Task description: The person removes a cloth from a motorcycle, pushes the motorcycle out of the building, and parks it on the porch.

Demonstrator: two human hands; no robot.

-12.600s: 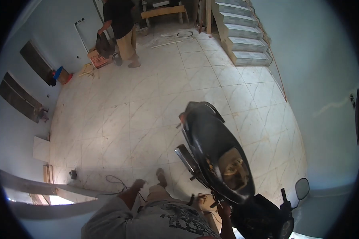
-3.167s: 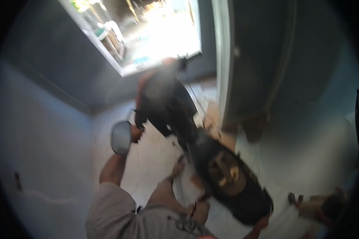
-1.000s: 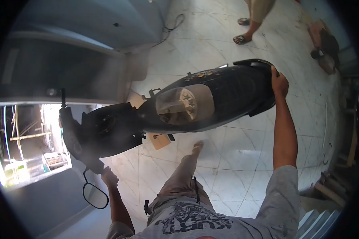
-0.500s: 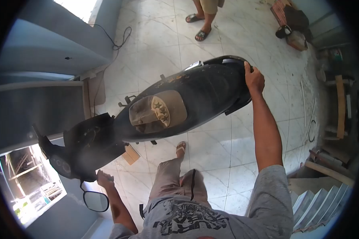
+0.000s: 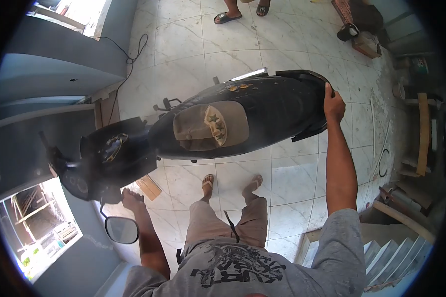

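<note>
A black motor scooter (image 5: 282,106) stands across the tiled floor in front of me, its front to the left and its tail to the right. My left hand (image 5: 132,199) is wrapped round the handlebar grip, close to the round-cornered mirror (image 5: 122,230). At the tail, my right hand (image 5: 335,105) holds the rear grab rail (image 5: 317,75), thumb on top and the other fingers partly hidden. On the seat lies a khaki cap (image 5: 235,126) with dark stars on a pale panel.
Another person's sandalled foot (image 5: 227,18) shows at the top. A black cable (image 5: 129,61) trails along the left wall. Wooden boards (image 5: 423,133) and corrugated sheets (image 5: 389,262) stand at the right. A flat piece of wood or card (image 5: 148,188) lies under the scooter's front.
The scooter has shifted right in view and turned slightly, with both my hands still on it. Both my feet now show below it. The other person's feet have moved up and apart.
</note>
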